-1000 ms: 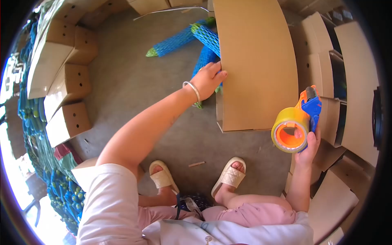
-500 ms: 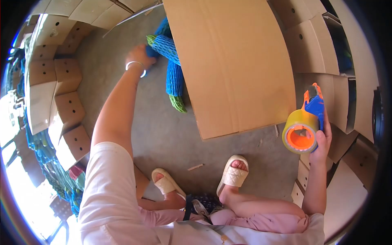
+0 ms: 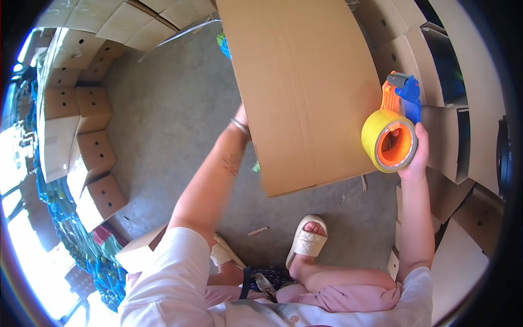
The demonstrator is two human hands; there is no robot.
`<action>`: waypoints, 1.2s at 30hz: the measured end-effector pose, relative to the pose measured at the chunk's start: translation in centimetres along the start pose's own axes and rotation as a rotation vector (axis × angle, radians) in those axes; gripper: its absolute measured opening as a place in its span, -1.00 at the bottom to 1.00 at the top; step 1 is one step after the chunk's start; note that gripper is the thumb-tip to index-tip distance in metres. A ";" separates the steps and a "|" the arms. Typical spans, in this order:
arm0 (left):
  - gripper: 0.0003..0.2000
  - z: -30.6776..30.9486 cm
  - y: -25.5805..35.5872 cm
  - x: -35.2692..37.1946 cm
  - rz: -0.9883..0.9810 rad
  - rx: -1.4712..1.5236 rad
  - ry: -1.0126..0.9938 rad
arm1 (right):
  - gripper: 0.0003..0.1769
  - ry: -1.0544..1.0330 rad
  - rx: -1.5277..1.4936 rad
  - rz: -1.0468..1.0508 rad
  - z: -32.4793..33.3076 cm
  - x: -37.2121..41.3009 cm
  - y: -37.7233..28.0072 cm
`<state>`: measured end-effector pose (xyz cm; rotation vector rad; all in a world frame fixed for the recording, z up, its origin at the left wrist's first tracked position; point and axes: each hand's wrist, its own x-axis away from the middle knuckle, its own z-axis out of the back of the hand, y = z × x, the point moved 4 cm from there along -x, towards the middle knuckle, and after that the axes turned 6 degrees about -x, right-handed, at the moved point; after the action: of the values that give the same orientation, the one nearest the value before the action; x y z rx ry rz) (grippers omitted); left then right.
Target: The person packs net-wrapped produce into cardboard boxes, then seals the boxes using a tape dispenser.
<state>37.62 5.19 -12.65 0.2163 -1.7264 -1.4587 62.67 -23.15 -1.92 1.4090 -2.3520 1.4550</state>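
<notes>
The left hand [image 3: 241, 114] is almost wholly hidden behind the left edge of the big cardboard box [image 3: 305, 92]. Only the wrist and its bracelet [image 3: 238, 126] show, so whether its fingers grip cannot be told. That arm stretches forward over the concrete floor [image 3: 174, 125], while the right hand [image 3: 417, 158], raised at the box's right side, is closed around the tape dispenser [image 3: 389, 139], its yellow roll overlapping the cardboard.

A large plain brown cardboard box [image 3: 299, 92] is tilted above the grey floor [image 3: 174, 125], its broad flat face upward. An orange-and-blue plastic tape dispenser [image 3: 400, 92] carrying a yellow tape roll [image 3: 372, 131] is held upright at the box's right edge.
</notes>
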 end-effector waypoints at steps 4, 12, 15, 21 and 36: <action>-0.41 -4.5 0.9 1.7 -0.062 -0.019 -0.040 | -0.45 -0.041 -0.090 -0.047 -0.4 -1.1 1.1; -0.42 -3.9 1.0 1.2 -0.047 -0.024 -0.067 | -0.40 -0.061 -0.115 -0.020 -0.4 -0.9 2.1; -0.42 -4.1 1.3 1.4 -0.072 -0.059 -0.068 | -0.41 -0.015 -0.126 0.013 0.2 -0.9 1.7; -0.42 -7.1 4.5 2.2 -0.269 -0.425 -0.058 | -0.37 0.042 -0.260 0.059 0.0 -0.2 1.8; -0.43 -11.0 10.3 15.2 -0.775 -1.699 -0.238 | -0.41 0.033 -0.376 -0.488 5.4 12.9 15.9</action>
<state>39.37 -8.97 3.34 -0.2660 0.0147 -3.0354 46.02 -33.34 -10.17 1.6628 -1.9273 0.8515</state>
